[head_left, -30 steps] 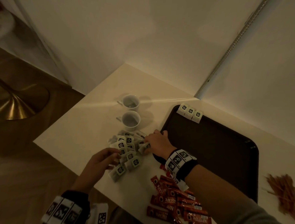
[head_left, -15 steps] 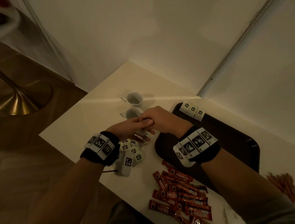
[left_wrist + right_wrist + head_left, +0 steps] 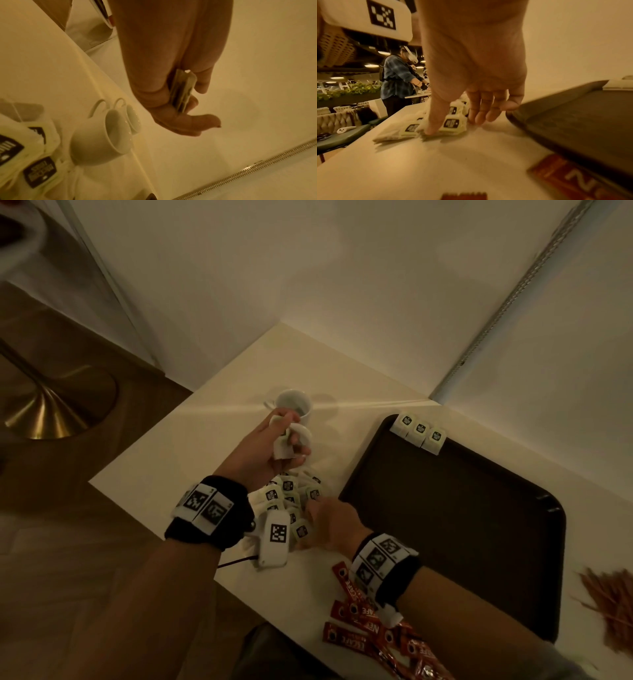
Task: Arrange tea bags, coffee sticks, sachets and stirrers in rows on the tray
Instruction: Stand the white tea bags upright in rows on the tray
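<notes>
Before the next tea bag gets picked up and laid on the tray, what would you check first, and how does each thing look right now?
1. Left hand holds a small stack of tea bags: ok.
2. Right hand at the tea bag pile: ok.
3. One bag gripped: cannot tell.
4. Tray has bare space beside its row of three tea bags: ok.
5. Cups stand off the tray: ok.
6. Coffee sticks sorted: not ok.

Colours and patterns, items on cream bench point(image 3: 178, 460)

Tray point(image 3: 462, 525): plain dark brown. Tea bags point(image 3: 418, 432): pale cream-white, each with a black square label printed white. Coffee sticks point(image 3: 359, 625): red with white lettering and a dark spot. Stirrers point(image 3: 609, 604): reddish brown. Cups point(image 3: 101, 136): plain white. Wristbands point(image 3: 209, 508): black, carrying white tags with black-and-white square marker patterns.
</notes>
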Demonstrator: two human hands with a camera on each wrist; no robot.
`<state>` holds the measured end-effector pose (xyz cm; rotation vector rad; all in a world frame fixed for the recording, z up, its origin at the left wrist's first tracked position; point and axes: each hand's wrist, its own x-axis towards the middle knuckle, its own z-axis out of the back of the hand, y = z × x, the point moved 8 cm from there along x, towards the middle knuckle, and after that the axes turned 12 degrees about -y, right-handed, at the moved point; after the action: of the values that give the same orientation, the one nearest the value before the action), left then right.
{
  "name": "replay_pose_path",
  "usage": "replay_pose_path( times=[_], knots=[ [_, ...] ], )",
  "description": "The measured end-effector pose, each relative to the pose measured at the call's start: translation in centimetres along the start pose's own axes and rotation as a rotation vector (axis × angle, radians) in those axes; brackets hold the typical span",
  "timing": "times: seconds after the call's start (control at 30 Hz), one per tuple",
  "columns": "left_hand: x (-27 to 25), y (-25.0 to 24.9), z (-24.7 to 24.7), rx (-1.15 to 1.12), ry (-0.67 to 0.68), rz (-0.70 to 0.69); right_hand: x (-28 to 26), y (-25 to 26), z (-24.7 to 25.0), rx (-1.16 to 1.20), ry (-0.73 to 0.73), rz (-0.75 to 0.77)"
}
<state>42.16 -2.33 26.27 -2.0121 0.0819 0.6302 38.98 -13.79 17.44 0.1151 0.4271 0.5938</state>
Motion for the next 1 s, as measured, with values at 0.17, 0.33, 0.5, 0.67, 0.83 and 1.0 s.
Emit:
replay_pose_path(
  times=[0.17,0.33,0.5,0.67,0.83,1.0],
  knots=[
    [0.4,-0.3,-0.5,0.013,-0.001,-0.045,0.6,-1.0,-1.0,0.102,0.004,-0.002],
    [0.9,-2.1,-0.1,0.213,-0.027,-0.200,0.7,-2.1,1.1,0.409,-0.019,0.050],
    [-0.3,-3.5,-1.5,0.502,0.020,-0.371,-0.5,-3.7,10.7,0.619,-0.154,0.119],
    [-1.3,-3.9,-4.4,0.553,0.120,-0.438,-2.4,-5.3,21.5,0.631,-0.399,0.118],
    [-0.9,-3.8,-6.8,0.299,0.051,-0.412,-4.6,-5.1,28.3,0.497,-0.593,0.132],
    [-1.8,-3.1,-10.5,0.171,0.214,-0.326,-5.3,-3.8,30.6,0.361,-0.688,0.137]
  ],
)
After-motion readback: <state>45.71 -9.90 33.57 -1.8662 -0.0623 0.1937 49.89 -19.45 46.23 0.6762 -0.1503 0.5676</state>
